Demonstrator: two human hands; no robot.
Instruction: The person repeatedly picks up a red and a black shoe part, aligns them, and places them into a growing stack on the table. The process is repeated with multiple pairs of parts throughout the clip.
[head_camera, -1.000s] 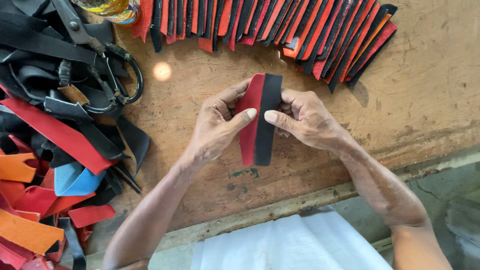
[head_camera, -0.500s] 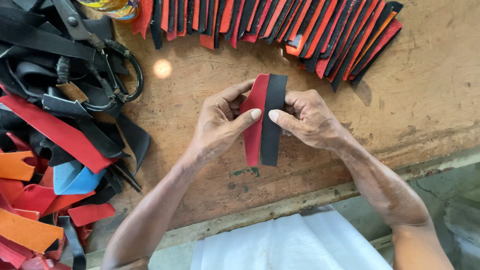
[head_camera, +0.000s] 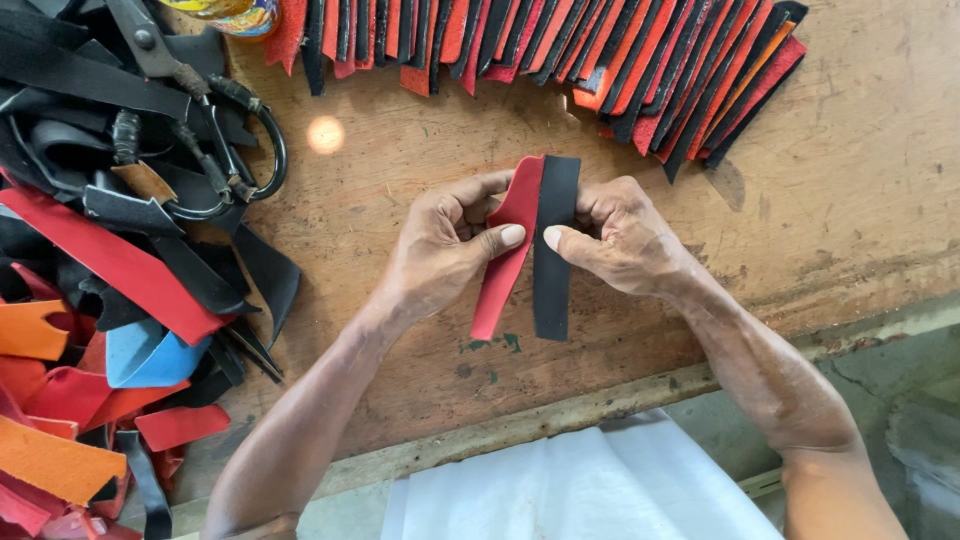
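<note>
Left hand (head_camera: 440, 245) and right hand (head_camera: 625, 235) meet over the wooden bench (head_camera: 860, 180), both pinching. The left grips one red strip (head_camera: 508, 250), thumb laid across its face, fingers curled behind. The right grips one black strip (head_camera: 553, 245) in the same way.

The two strips sit edge to edge between the hands and touch along their upper halves. Toward the lower ends the red one slants off to the person's left, so a thin wedge of gap opens there. Long axis of both: roughly up and down in the head view, running from the far side of the bench toward the person. Each hand is at its own strip, red on the left and black on the right, and neither has further to reach. Thumb tips nearly touch over the seam.

Taking the held pair as the landmark:
- Beyond it, at the far edge of the bench, a fanned row of strips (head_camera: 620, 50), red, black and a few orange, overlapping. Too many and too overlapped to count.
- Far to its left, one pair of large shears (head_camera: 200, 110) with black loop handles, lying on a heap of offcuts (head_camera: 90, 330): black, red, orange, one blue piece.
- Nearer than it, below the bench edge, a white sheet (head_camera: 580, 490).
</note>
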